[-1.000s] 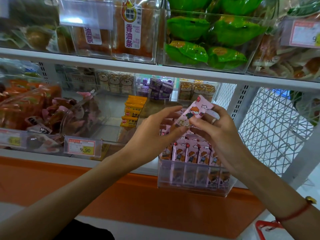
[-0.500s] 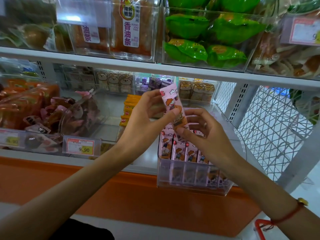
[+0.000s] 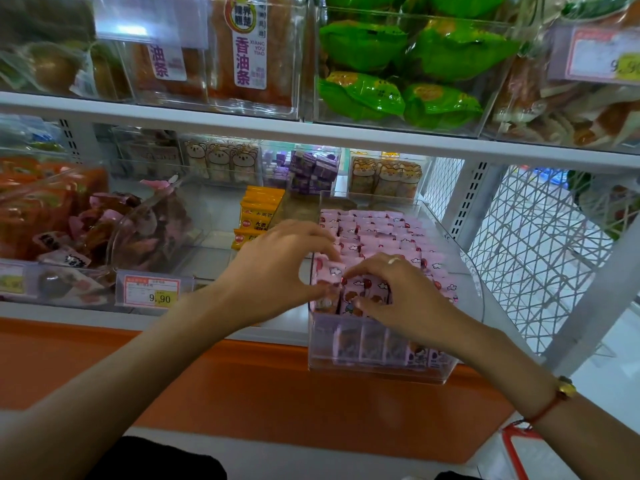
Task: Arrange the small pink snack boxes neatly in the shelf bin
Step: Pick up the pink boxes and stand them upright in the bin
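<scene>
In the head view, glossy pink snack boxes (image 3: pixel 377 237), small and rectangular, stand in rows inside a clear hard-plastic bin (image 3: pixel 377 370) on the white shelf (image 3: pixel 221 131). The left hand (image 3: pixel 277 268) pinches one pink box (image 3: pixel 329 271) at the front-left corner; the right hand (image 3: pixel 398 299) presses curled fingers onto the front row. Yellow packets (image 3: pixel 258 213) sit just left.

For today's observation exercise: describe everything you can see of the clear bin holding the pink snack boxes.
The clear bin is a see-through plastic box with an open top, sitting at the front edge of the lower shelf and jutting slightly over it. Rows of pink snack boxes stand upright inside, nearly filling it. The left hand pinches one box at the front left corner, and the right hand rests its fingers on the front row.
</scene>
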Demonstrator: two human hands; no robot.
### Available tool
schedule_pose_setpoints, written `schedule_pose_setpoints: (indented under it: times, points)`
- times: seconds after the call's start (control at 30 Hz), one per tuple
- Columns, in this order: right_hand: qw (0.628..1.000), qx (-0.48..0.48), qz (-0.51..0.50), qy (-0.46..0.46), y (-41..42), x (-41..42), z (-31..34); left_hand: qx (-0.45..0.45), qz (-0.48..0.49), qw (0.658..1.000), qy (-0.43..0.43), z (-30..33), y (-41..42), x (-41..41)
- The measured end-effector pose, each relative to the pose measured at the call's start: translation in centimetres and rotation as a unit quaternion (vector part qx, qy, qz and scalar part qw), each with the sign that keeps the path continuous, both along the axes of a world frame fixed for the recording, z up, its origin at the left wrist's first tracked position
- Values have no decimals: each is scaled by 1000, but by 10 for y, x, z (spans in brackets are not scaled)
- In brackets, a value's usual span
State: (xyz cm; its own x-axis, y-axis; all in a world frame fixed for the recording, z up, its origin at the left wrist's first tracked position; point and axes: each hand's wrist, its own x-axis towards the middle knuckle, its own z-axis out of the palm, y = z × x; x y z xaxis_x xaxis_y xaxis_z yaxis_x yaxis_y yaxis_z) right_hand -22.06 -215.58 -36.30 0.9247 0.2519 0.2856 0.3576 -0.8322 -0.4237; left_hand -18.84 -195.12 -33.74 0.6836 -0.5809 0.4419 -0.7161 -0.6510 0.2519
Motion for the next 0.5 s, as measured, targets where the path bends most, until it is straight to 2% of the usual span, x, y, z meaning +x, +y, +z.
schedule_pose_setpoints:
  times: [0.1, 0.2, 0.3, 0.4, 0.5]
  points:
    - [1000, 16, 2, -20, 1, -1, -1, 30, 47, 998, 9, -8, -3, 3]
    - [998, 37, 1, -59, 5, -1, 0, -57, 70, 994, 69, -13, -4, 6]
    - [996, 28, 13, -79, 14, 5, -1, -184, 90, 967, 151, -16, -4, 8]
    - [996, 6, 7, -89, 24, 14, -5, -193, 81, 959, 189, -23, -5, 7]
    - [995, 30, -5, -99, 28, 19, -7, -200, 65, 953, 220, -23, -6, 4]
